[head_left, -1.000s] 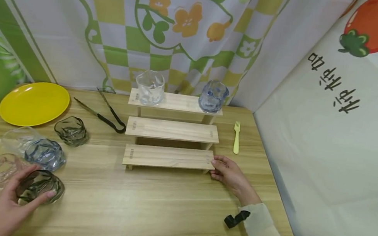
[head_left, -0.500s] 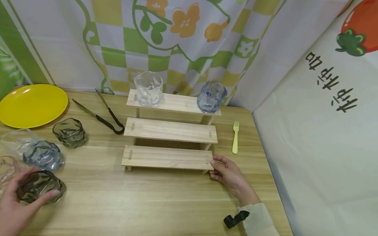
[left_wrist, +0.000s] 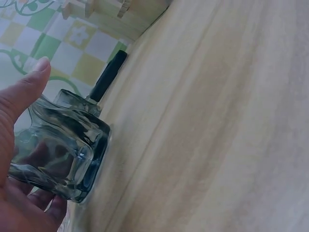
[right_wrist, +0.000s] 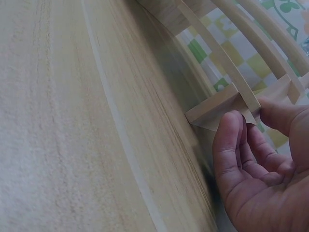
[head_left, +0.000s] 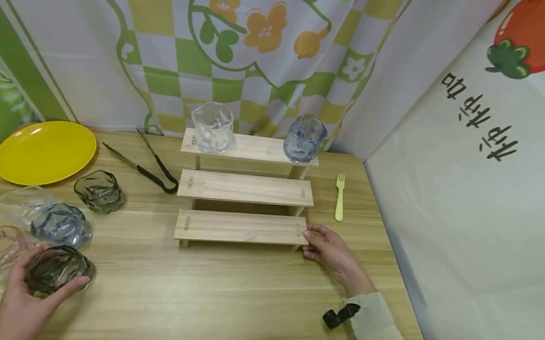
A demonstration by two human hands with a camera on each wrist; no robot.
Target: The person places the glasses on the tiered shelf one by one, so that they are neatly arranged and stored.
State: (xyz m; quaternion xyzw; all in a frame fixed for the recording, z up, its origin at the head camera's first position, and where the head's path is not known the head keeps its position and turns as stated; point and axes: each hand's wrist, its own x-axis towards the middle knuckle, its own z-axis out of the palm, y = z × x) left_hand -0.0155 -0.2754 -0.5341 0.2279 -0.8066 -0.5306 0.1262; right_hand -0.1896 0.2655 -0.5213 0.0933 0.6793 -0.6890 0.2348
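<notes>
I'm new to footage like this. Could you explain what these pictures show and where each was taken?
No machine here: a person works bare-handed. The wide view comes from a camera worn on the head, looking down at the table; the close views come from cameras on each wrist. The left hand holds a dark glass. The right hand grips a wooden stand by its lowest board's right end. A clear glass and a blue glass stand on its top board. On the table's left are four more glasses, a yellow plate and tongs; a pale yellow fork lies right of the stand.
</notes>
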